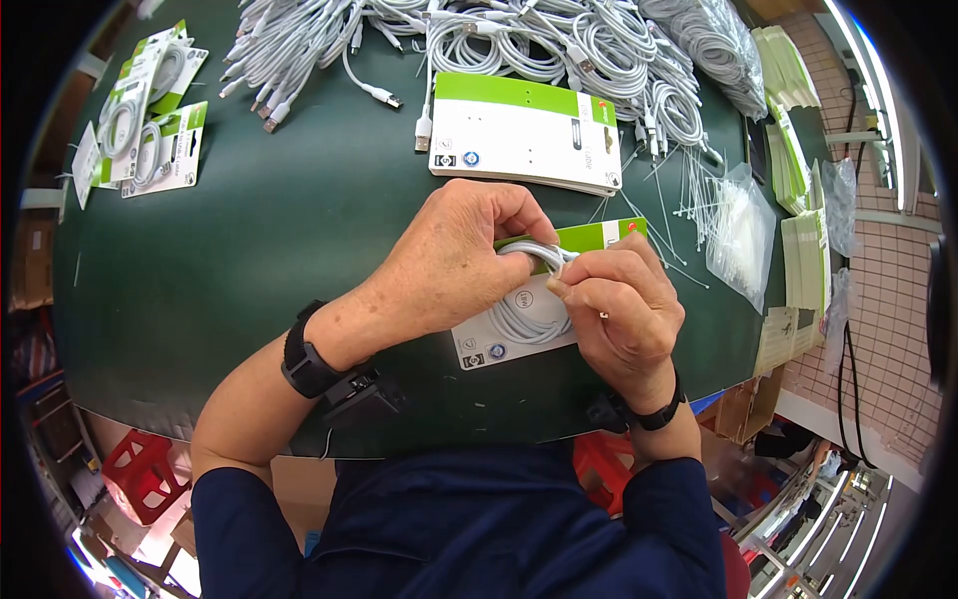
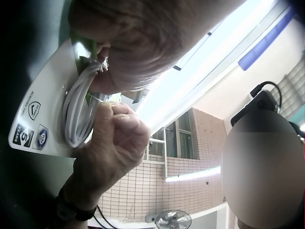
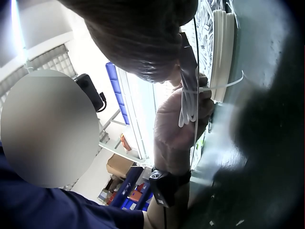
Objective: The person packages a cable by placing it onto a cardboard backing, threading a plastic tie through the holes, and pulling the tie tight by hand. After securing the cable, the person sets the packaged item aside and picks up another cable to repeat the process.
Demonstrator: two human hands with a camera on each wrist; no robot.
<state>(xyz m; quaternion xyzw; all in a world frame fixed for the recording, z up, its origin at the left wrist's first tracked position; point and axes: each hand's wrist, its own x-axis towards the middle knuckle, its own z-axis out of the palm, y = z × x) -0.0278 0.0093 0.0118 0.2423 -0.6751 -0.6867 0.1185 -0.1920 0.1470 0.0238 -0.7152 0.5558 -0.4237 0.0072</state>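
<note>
My left hand (image 1: 439, 260) grips the top of a coiled white USB-type cable (image 1: 519, 324), thumb and fingers around the bundle. Behind the coil lies a white and green packaging card (image 1: 471, 344), tilted in the left wrist view. At the upper part of the coil, my right hand (image 1: 631, 314) pinches with thumb and forefinger, close beside the left fingertips. A thin white cable tie (image 3: 223, 87) goes across the coil, its curved tail sticking out in the right wrist view. The pinched end is hidden by the right fingers.
A stack of cards (image 1: 524, 135) lies just ahead, before a heap of coiled cables (image 1: 599, 50). Loose cable ties (image 1: 694, 200) and a bag of ties (image 1: 740, 235) sit to the right, near more cards (image 1: 803, 260). Packed cables on cards (image 1: 165, 150) lie far left.
</note>
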